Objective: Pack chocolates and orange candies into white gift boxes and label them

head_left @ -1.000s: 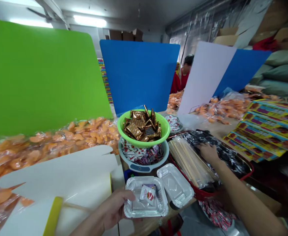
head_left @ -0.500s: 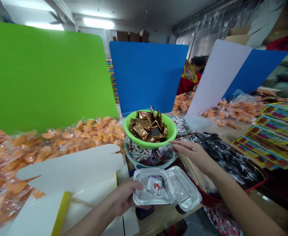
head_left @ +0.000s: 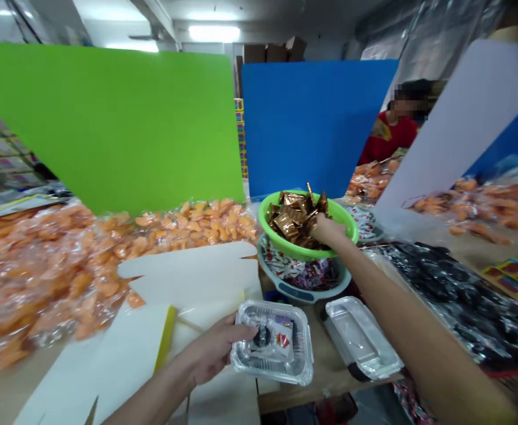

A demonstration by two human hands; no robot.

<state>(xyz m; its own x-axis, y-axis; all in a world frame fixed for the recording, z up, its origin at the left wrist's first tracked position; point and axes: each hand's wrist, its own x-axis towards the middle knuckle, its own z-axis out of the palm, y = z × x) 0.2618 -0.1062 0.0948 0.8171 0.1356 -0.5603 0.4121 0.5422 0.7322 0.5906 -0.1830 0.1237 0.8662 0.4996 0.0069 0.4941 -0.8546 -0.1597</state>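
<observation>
My left hand [head_left: 212, 353] grips the left rim of a foil tray [head_left: 241, 366] near the table's front edge. Inside the tray lie a small white and red sachet [head_left: 282, 342] and a small dark item [head_left: 261, 336]. My right hand [head_left: 324, 229] reaches into a green bowl [head_left: 268, 219] of brown and gold foil packets [head_left: 288, 221], fingers curled among them. The green bowl sits on a grey bowl [head_left: 301, 293] of red and white sachets. A second, empty foil tray [head_left: 360, 336] lies to the right of the first.
Bags of orange snacks [head_left: 64, 265] fill the left side. White cardboard sheets [head_left: 188, 277] lie in front of them. Green [head_left: 108, 124] and blue [head_left: 312, 118] dividers stand behind. Black packets [head_left: 445, 289] lie on the right. A person in red [head_left: 387, 133] sits beyond the dividers.
My right hand moved from the black packets on the right, across the trays, into the green bowl. A dark item now lies in the held tray. The view shifted left.
</observation>
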